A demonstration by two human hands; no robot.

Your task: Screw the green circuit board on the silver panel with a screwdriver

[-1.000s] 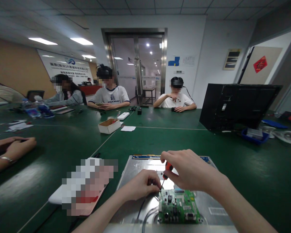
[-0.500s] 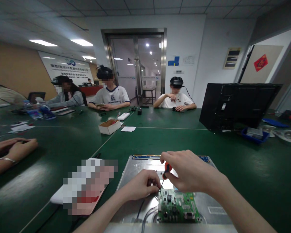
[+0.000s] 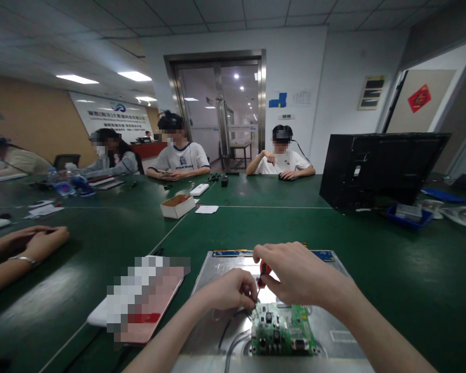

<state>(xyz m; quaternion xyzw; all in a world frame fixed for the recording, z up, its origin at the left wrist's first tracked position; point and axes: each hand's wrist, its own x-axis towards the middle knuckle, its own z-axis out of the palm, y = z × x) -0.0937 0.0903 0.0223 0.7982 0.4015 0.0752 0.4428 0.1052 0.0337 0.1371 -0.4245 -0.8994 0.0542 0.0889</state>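
Note:
A green circuit board (image 3: 283, 329) lies on a silver metal panel (image 3: 345, 324) right in front of me. My right hand (image 3: 295, 272) grips the red and black handle of a screwdriver (image 3: 263, 272) from above. Its thin shaft points down at the board's upper left corner. There my left hand (image 3: 235, 290) has thumb and fingers pinched close to the shaft's lower end; what sits between those fingertips is hidden. Grey and dark cables (image 3: 233, 344) run over the panel left of the board. A blue circuit strip (image 3: 322, 255) lines the panel's far edge.
Left of the panel lie a pink phone-like item (image 3: 166, 290) and a white item, partly pixelated. Another person's hands (image 3: 42, 246) rest farther left. A small open box (image 3: 177, 207) stands ahead, a black monitor (image 3: 380, 168) at right beside a blue tray (image 3: 409, 215). Several people sit around the green table.
The view has shifted slightly, so most things appear a little displaced. Both hands keep nearly the same pose at the board's corner, the screwdriver still in my right hand.

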